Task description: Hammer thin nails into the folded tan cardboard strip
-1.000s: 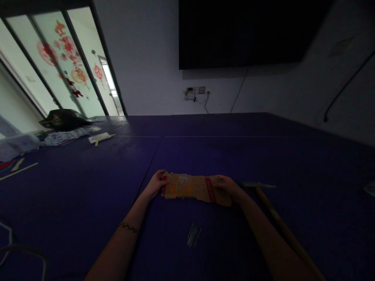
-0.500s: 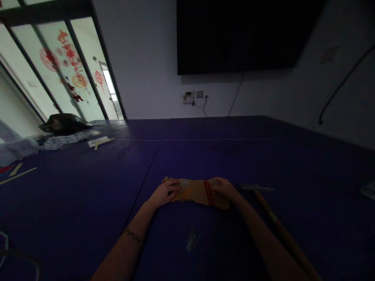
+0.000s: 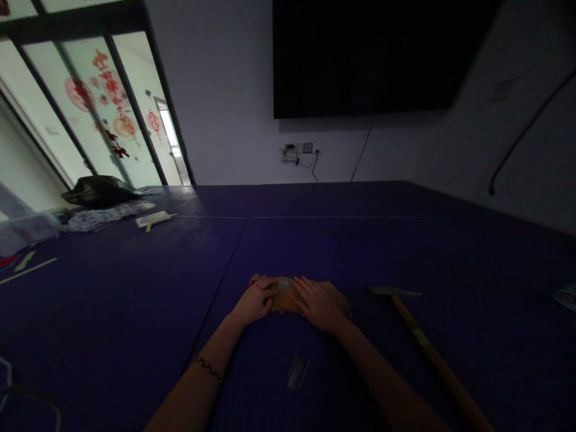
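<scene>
Resting on the purple tabletop (image 3: pixel 342 246) near its middle, a tan patterned package (image 3: pixel 285 295) lies lengthwise from left to right beneath both of the person's hands. The left hand (image 3: pixel 255 300) covers its left part, fingers bent over the top and side; whether they pinch it cannot be told, since the thumb's hold is unclear. The right hand (image 3: pixel 318 305) lies palm down across the right part, fingers extended and slightly spread toward the left, touching the surface without closing round it. Between the two hands, a shiny clear patch and an orange area of the package show. A beaded bracelet (image 3: pixel 208 368) circles the left wrist.

On the near side of the package, apart from it, lies a small bunch of slim metal nails (image 3: pixel 297 372), roughly side by side. To the right, clear of the right hand, a hammer (image 3: pixel 434 354) lies with its metal head far and its wooden handle slanting toward the near right. At the far left sit a black plastic bag (image 3: pixel 101 191) and a white packet (image 3: pixel 153 219) with pale yellow strips against it.
</scene>
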